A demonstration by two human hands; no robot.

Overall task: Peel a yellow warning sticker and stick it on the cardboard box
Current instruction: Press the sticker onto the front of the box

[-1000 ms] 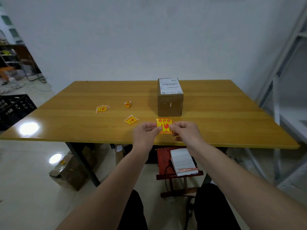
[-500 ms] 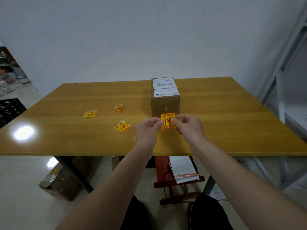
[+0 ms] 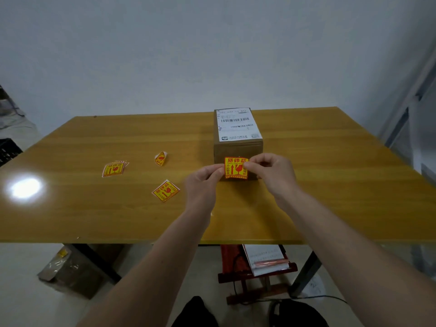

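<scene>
Yellow and red, the square warning sticker is held upright between the two hands, right in front of the near face of the brown cardboard box; whether it already touches the cardboard cannot be told. The left hand pinches the sticker's left edge between thumb and forefinger, and the right hand pinches its upper right corner the same way, so both hands are clamped on it, one at each side. The box stands on the glossy yellow-brown wooden surface, toward its far edge, with a white printed shipping label covering its top. Left of the hands, on the same surface, lies a single flat yellow sticker on white backing. Farther back sits a small curled yellow sticker scrap, and well to the left a fanned little stack of yellow stickers. Below the surface's near edge stands a red wooden stool carrying a white notebook, and a crumpled brown carton rests on the pale floor.
</scene>
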